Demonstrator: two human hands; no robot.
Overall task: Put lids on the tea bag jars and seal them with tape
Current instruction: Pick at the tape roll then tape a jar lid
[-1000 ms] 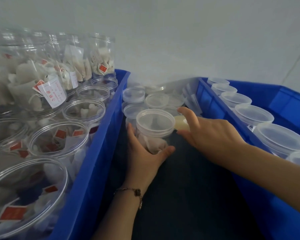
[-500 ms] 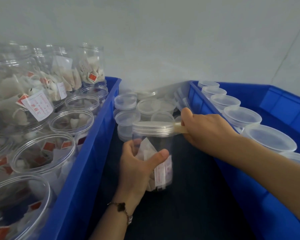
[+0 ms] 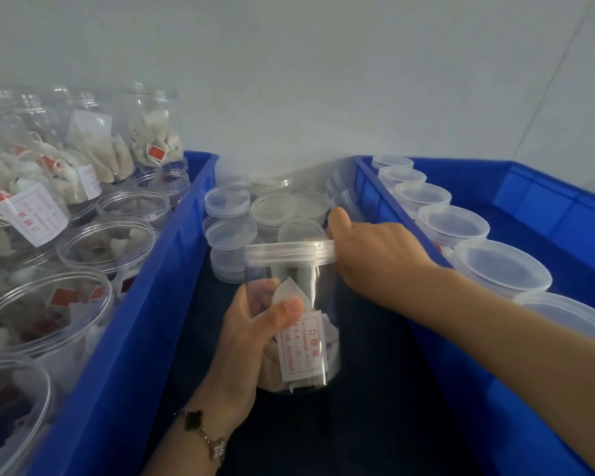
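Left hand (image 3: 251, 324) gripping lidded jar (image 3: 294, 314) – right hand (image 3: 371, 255) pinching tape (image 3: 315, 240) at lid (image 3: 289, 253) rim.

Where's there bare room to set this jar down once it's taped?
The dark surface between the left bin and right bin, nearer you than the held jar, is bare. Beyond the jar, loose lids crowd it. The left bin is packed with open jars.
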